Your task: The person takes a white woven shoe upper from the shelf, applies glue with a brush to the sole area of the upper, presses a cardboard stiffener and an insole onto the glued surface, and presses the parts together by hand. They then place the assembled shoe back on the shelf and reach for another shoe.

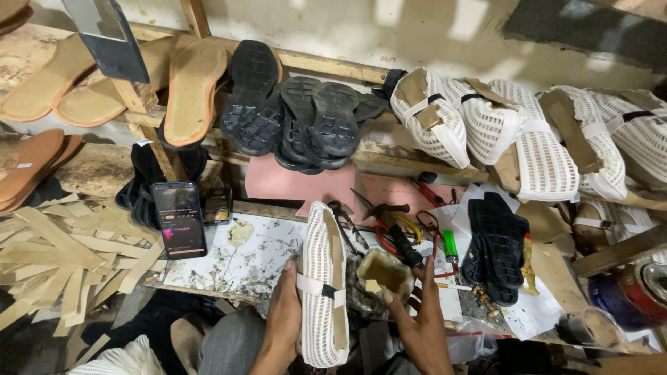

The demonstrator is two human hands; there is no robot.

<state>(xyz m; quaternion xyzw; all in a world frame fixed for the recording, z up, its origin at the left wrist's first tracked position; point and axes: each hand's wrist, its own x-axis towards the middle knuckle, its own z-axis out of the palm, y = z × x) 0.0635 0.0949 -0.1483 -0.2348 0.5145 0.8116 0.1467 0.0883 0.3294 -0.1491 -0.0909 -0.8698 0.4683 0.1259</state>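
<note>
My left hand (283,316) holds a white mesh shoe upper (321,278) on a last, sole side up, with a tan insole strip and a white band across it. My right hand (422,321) is right of the shoe, its fingers at a small glue-caked container (384,272) filled with yellowish adhesive. Whether the fingers hold a small brush in it I cannot tell. The shoe stands upright in front of a stained white work board (243,258).
Several white mesh uppers (486,125) lean on the wooden rack at the right, black rubber soles (306,114) at its middle, tan insoles (191,87) at the left. A lit phone (179,219), pliers and scissors (389,226), a green lighter (450,244), black soles (497,243), cardboard strips (62,257).
</note>
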